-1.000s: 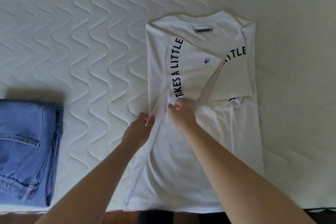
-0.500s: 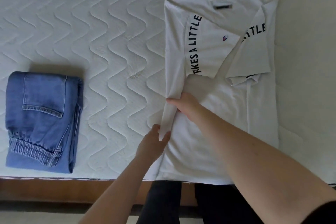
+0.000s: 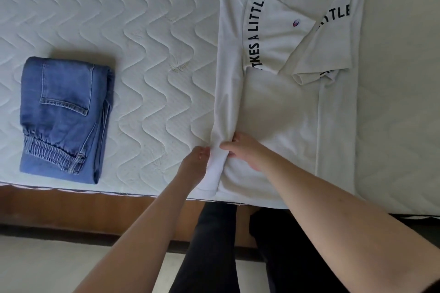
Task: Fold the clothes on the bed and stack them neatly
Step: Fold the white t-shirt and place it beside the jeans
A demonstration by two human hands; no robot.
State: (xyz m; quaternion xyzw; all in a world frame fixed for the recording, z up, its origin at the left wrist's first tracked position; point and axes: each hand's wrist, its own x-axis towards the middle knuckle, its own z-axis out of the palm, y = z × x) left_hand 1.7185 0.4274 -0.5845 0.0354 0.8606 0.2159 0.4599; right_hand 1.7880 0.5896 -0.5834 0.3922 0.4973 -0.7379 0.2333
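T-shirt (image 3: 281, 107) print partly folded under

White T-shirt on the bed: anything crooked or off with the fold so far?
The white T-shirt is mostly tidy. Its right sleeve is folded in at a slant, with the cuff bunched, and the hem hangs slightly over the mattress edge. Both hands, left and right, hold the folded left strip. The folded jeans look neat.

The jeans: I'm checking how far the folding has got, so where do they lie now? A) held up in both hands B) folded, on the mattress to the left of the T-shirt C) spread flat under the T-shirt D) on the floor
B: the jeans lie folded on the mattress, left of the white T-shirt and apart from it.
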